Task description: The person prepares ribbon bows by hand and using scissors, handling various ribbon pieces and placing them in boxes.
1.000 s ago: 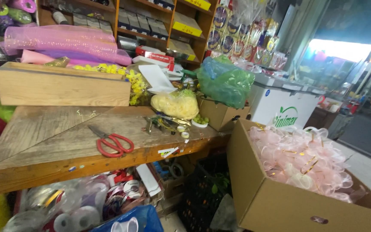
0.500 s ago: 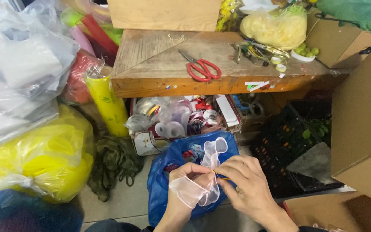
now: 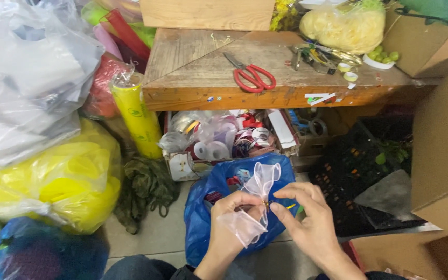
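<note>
Worn wooden workbench (image 3: pixel 203 62) over grey floor (image 3: pixel 151 233), evenly lit.

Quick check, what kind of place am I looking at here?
Probably a florist's or gift-wrapping workshop: a box of ribbon spools under a wooden workbench, red scissors on top, and both hands tying a sheer ribbon bow.
</note>
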